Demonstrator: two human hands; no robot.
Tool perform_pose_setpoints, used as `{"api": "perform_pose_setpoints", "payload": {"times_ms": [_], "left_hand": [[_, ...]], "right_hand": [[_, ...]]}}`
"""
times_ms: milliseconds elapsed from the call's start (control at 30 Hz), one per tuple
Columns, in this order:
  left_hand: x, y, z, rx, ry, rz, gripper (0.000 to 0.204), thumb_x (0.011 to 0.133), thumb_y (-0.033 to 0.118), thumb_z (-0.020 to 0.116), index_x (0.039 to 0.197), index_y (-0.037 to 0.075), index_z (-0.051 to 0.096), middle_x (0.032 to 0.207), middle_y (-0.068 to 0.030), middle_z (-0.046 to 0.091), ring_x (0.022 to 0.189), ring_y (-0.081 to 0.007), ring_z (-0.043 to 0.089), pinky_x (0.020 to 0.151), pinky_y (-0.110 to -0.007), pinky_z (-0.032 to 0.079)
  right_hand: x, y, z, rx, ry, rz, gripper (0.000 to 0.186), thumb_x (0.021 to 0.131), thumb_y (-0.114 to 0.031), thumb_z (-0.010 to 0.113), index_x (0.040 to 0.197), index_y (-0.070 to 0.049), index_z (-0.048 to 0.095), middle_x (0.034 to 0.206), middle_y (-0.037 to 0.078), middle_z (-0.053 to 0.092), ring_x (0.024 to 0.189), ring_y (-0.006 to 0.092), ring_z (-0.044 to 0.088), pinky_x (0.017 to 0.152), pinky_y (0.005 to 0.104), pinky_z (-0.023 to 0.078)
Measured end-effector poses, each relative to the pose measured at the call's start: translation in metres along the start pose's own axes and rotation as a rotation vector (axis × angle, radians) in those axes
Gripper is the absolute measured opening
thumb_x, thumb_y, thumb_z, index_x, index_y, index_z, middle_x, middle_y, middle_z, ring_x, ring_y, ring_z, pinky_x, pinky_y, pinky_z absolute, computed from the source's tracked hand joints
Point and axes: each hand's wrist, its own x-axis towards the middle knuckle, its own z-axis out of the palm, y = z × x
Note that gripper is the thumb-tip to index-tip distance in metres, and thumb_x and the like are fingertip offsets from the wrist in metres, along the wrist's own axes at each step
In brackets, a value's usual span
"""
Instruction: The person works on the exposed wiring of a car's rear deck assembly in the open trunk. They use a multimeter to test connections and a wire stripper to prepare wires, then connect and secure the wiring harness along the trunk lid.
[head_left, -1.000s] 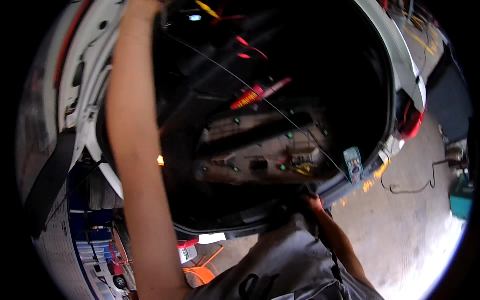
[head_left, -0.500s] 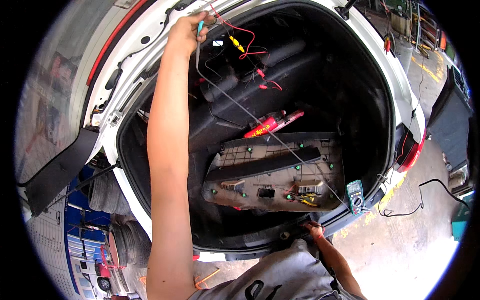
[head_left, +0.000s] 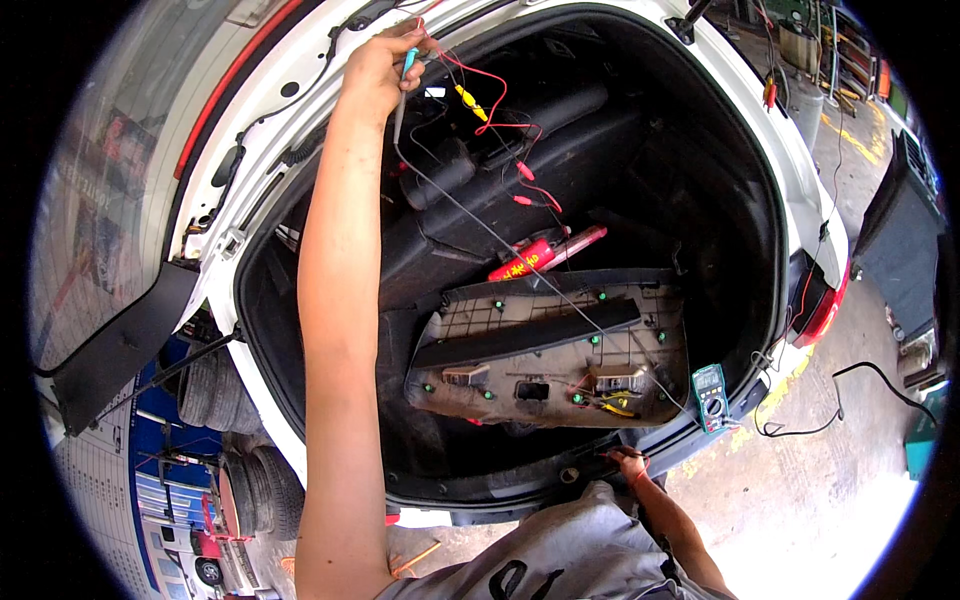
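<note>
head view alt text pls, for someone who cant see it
A person's left hand reaches up to the rim of an open white car boot, holding a probe among red and black wires. The right hand rests on the boot's lower edge, near a green multimeter and a loose trim panel.

probe tip (head_left: 399, 125): blurred, contact unclear | right hand (head_left: 630, 465): fingers hidden by trunk lip | multimeter (head_left: 711, 395) screen: too small

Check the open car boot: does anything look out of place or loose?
Yes. A grey plastic trim panel lies loose and tilted on the boot floor, clips exposed. Thin red wires dangle across the opening from the left hand, and a green handheld meter perches on the boot's rear edge.
</note>
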Motion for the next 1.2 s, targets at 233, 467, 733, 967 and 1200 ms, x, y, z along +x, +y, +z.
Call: {"api": "perform_pose_setpoints", "payload": {"times_ms": [233,467,733,967,1200], "left_hand": [[0.010,0.004,0.000,-0.001,0.010,-0.026,0.034,0.093,0.010,0.061,0.125,-0.001,0.056,0.092,-0.0148,0.067,0.053,-0.0115,0.047,0.043,-0.024,0.030],[0.008,0.001,0.004,0.023,0.052,-0.044,0.027,0.095,0.013,0.059,0.120,0.004,0.057,0.092,-0.0093,0.066,0.054,-0.0097,0.040,0.047,-0.024,0.026],[0.013,0.005,0.005,0.043,0.044,-0.045,0.028,0.095,0.013,0.060,0.121,0.005,0.057,0.092,-0.0094,0.066,0.055,-0.0103,0.042,0.046,-0.024,0.027],[0.018,-0.001,-0.005,0.036,0.043,-0.057,0.027,0.095,0.014,0.061,0.120,0.006,0.058,0.095,-0.0091,0.066,0.055,-0.0111,0.044,0.045,-0.025,0.027],[0.050,-0.011,-0.059,0.146,0.080,-0.058,0.028,0.094,0.016,0.063,0.121,0.009,0.062,0.101,-0.0083,0.069,0.057,-0.0112,0.047,0.045,-0.024,0.031]], "right_hand": [[0.010,0.033,-0.008,-0.036,-0.008,-0.046,0.012,0.086,-0.003,0.063,0.096,0.003,0.068,0.087,0.009,0.070,0.081,0.0215,0.068,0.074,0.0320,0.054],[0.008,0.027,-0.010,-0.029,-0.004,0.028,0.019,0.085,-0.013,0.069,0.095,0.003,0.069,0.082,0.005,0.068,0.072,0.0142,0.060,0.064,0.0315,0.049],[0.011,0.029,-0.009,-0.025,0.047,0.051,0.006,0.087,-0.005,0.066,0.087,0.001,0.065,0.081,0.009,0.068,0.072,0.0226,0.068,0.063,0.0335,0.054],[-0.019,-0.024,0.002,-0.105,0.029,0.079,0.011,0.086,-0.012,0.066,0.088,-0.001,0.068,0.081,0.005,0.067,0.067,0.0184,0.062,0.061,0.0335,0.050],[0.002,0.002,-0.009,0.013,-0.041,0.079,0.027,0.087,-0.018,0.070,0.106,0.002,0.069,0.096,0.008,0.071,0.085,0.0209,0.068,0.073,0.0361,0.055]]}}
